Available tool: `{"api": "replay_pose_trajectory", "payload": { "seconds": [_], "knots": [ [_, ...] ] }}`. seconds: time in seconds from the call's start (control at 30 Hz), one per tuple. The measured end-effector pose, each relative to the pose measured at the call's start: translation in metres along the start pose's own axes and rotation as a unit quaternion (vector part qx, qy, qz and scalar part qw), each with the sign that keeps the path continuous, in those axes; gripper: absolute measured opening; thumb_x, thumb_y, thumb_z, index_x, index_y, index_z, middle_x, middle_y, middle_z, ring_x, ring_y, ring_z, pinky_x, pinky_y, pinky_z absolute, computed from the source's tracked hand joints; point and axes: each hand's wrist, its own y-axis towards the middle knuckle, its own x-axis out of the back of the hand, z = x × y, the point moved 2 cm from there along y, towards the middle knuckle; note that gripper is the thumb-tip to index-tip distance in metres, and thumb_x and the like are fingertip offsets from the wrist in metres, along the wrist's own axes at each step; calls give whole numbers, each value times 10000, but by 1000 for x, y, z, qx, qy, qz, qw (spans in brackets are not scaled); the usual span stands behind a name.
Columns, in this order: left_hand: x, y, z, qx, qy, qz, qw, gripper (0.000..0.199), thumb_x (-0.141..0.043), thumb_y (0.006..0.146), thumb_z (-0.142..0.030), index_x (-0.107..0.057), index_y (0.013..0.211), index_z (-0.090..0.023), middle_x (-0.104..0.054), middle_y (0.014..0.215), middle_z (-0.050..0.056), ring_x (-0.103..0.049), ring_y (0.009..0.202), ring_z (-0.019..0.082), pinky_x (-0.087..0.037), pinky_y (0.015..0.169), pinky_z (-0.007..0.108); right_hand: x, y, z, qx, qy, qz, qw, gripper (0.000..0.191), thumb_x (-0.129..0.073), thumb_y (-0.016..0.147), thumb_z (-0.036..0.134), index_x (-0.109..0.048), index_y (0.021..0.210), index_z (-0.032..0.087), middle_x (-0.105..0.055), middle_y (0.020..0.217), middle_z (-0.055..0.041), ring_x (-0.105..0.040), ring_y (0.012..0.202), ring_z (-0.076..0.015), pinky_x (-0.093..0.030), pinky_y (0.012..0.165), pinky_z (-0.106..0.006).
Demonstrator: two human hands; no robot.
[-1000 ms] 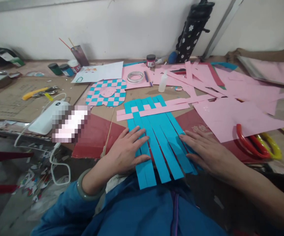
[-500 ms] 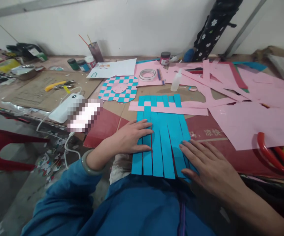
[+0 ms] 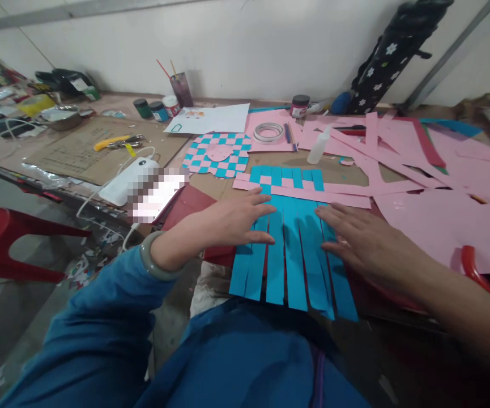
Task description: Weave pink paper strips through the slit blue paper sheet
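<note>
A sheet of cyan paper cut into long strips (image 3: 293, 266) lies on red-printed cardboard (image 3: 219, 255), with its far end woven with pink paper strips (image 3: 304, 194). My left hand (image 3: 231, 221) rests flat on the strips, its fingertips pointing right. My right hand (image 3: 363, 238) lies flat on the strips' right side, fingers spread and pointing left. Neither hand grips anything. Beyond them sits a finished pink-and-cyan woven paper mat (image 3: 217, 156).
Pink paper sheets and offcuts (image 3: 444, 226) cover the right side, with red-handled scissors (image 3: 474, 272) at the edge. Farther back are a glue bottle (image 3: 319, 144) and a tape roll (image 3: 268, 133). A white power bank (image 3: 128, 182) lies left, beside a pixelated patch (image 3: 155, 195).
Both hands have slid forward along the cyan strips, closer to the pink weave. The view has swung, so the table contents appear shifted right. The strips now lie straighter.
</note>
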Motion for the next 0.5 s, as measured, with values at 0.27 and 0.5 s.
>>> {"api": "replay_pose_trajectory", "payload": {
  "seconds": [0.27,0.5],
  "knots": [
    [-12,24,17,42,14,26,999,708,-541,872,-638,-501,1407,-177,-412,1531,157,-403,1395,345,-373,1120,494,-35,57,-42,-8,-10,76,997,589,-434,940,480,-504,1418,144,-561,1419,-172,-475,1356,-348,-457,1046,-544],
    [-24,17,19,47,8,4,999,743,-507,878,-659,-448,1447,-184,-346,1576,159,-276,1463,400,-319,1134,576,-35,56,-48,-22,-37,74,996,620,-404,945,512,-486,1434,140,-536,1436,-200,-483,1350,-346,-430,1056,-560]
  ]
}}
